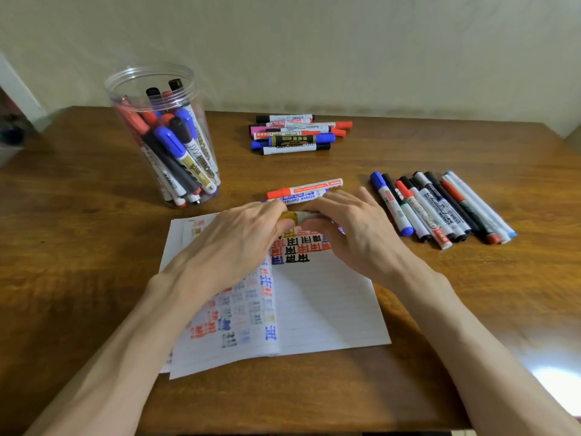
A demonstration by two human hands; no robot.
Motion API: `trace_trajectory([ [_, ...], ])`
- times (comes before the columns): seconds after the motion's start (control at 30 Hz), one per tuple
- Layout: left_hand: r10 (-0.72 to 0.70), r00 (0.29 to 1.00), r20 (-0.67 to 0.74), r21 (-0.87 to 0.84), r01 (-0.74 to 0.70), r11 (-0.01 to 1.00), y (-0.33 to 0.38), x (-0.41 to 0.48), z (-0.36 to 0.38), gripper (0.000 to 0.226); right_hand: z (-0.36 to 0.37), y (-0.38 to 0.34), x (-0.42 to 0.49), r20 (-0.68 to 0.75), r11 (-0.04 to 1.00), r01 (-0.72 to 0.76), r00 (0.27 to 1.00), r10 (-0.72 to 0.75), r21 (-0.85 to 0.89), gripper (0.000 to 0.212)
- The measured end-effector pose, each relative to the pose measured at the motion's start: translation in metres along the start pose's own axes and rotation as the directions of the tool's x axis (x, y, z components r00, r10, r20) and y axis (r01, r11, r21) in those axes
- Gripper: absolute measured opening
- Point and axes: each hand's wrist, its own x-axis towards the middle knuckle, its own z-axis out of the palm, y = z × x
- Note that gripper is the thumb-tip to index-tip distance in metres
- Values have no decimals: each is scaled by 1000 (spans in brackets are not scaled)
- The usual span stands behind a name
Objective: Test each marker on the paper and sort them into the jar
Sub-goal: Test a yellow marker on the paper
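Both hands hold one marker [298,216] level above the top of the lined paper [323,306]. My left hand [239,243] grips its gold-banded left end, my right hand [349,228] grips its white right end. Most of the marker is hidden by fingers. The paper carries rows of red, black and blue test marks [298,247]. A clear plastic jar [163,136] stands at the far left with several markers inside. Two markers, a red one [305,187] and a blue one [301,196], lie just beyond my hands.
A pile of several markers [295,135] lies at the back centre of the wooden table [78,247]. A row of several markers [440,209] lies to the right of the paper. A wall runs along the table's far edge.
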Motion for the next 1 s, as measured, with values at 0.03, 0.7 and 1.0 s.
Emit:
trace_trajectory([
  [0.03, -7, 1000, 16, -24, 8, 1000, 1, 0, -1, 39, 2, 0, 0, -23, 1000, 1, 1000, 0, 20, 29],
  [0.7, -153, 978, 143, -274, 188, 943, -35, -4, -9, 21, -18, 18, -20, 74, 908, -316, 948, 308, 274, 43],
  [1.0, -169, 986, 6, -336, 161, 928, -31, -5, -10, 19, -33, 3, -22, 95, 463, -415, 816, 570, 784, 23],
])
